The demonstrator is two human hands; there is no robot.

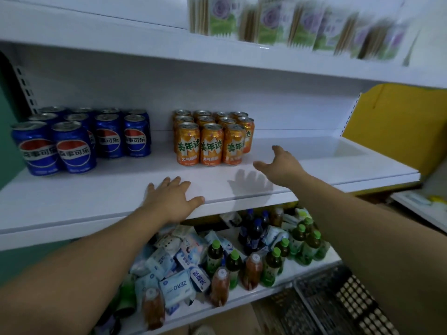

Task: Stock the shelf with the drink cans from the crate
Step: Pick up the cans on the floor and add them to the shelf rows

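Orange drink cans [212,139], smooth metal cylinders with silver tops, stand upright in a tight block near the middle of the white shelf [96,197], three across the front row. Blue cans [79,139] of the same shape stand in a second block at the shelf's left end, well apart from the orange ones. The shelf is flat, glossy painted board with a raised front lip.

The left hand [173,198] lies palm down on the front edge of the shelf, fingers straight and spread, holding nothing. The right hand [281,165] hangs just above the bare shelf to the right of the orange cans, fingers apart and loose, empty; its shadow falls on the board below it.

A dark plastic crate [338,303] with lattice walls sits low at the right; what it holds cannot be made out.

On the lower shelf [254,298] stand green-capped bottles [271,264] beside a heap of soft pale-blue packets [174,288]. Blurred green and purple packs [273,22] line the top shelf.
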